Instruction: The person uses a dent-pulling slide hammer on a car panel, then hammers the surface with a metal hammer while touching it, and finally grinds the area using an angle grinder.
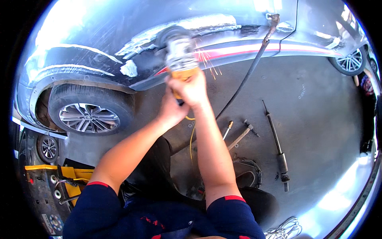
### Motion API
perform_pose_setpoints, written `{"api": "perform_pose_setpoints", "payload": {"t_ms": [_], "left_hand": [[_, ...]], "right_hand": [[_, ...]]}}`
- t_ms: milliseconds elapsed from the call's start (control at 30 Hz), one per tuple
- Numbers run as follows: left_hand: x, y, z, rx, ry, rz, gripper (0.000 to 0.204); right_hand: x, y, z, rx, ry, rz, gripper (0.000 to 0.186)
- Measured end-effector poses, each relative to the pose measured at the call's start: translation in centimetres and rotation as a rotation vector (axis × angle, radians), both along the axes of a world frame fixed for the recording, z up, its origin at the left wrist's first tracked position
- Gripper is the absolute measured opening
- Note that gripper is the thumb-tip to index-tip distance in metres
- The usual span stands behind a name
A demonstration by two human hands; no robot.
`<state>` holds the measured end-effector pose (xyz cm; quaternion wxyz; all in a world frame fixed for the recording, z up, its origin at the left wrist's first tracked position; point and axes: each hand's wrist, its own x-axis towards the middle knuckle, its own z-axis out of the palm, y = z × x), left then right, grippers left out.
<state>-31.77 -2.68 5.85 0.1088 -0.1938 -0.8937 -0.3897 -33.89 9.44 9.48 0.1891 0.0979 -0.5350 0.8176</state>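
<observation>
Both my hands are closed around an angle grinder [184, 75] with a yellow body and a grey head. My right hand [193, 88] wraps the body just behind the head. Lower down, my left hand [172, 110] grips the rear end. The blurred disc [172, 35] lies against the side of a grey car [135, 22], beside a pale, bare-looking sanded patch [211, 22]. Orange sparks [207, 59] fly off to the right of the head. A yellow cord [191, 137] hangs below the tool.
A car wheel [89, 117] stands left of my hands. A dark rod [248, 73] slants from the car panel to the floor. A hammer [240, 138], a slide hammer [280, 155] and coiled pale cable [287, 229] lie right. A yellow-and-black machine [41, 167] stands lower left.
</observation>
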Motion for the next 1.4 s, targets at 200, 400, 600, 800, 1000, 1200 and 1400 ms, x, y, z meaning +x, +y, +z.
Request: {"api": "perform_pose_setpoints", "payload": {"t_ms": [200,400,600,800,1000,1200,1400], "left_hand": [[1.6,1.5,3.4,0.019,-0.173,0.034,0.083],[1.7,-2.1,4.1,0.042,-0.148,0.047,0.083],[4.0,-11.5,-0.2,0.128,-0.054,0.18,0.076],[3.2,-10.7,2.3,0.026,-0.054,0.031,0.084],[2.2,-7.6,6.4,0.038,-0.296,-0.074,0.089],[3.1,-13.5,-0.8,0.293,0.046,0.046,0.082],[4.3,-12.9,2.9,0.116,-0.019,0.052,0.082]], "right_hand": [[1.4,1.7,1.3,-0.031,-0.132,0.023,0.034],[0.7,-2.3,2.0,-0.092,-0.041,0.041,0.036],[0.9,-12.2,1.3,0.142,-0.003,0.263,0.045],[3.2,-9.9,3.0,-0.022,-0.092,0.099,0.035],[1.1,-6.3,1.8,-0.109,-0.101,-0.022,0.033],[2.2,-14.0,2.9,0.091,-0.031,0.205,0.039],[2.8,-12.8,2.6,0.094,-0.008,0.07,0.032]]}}
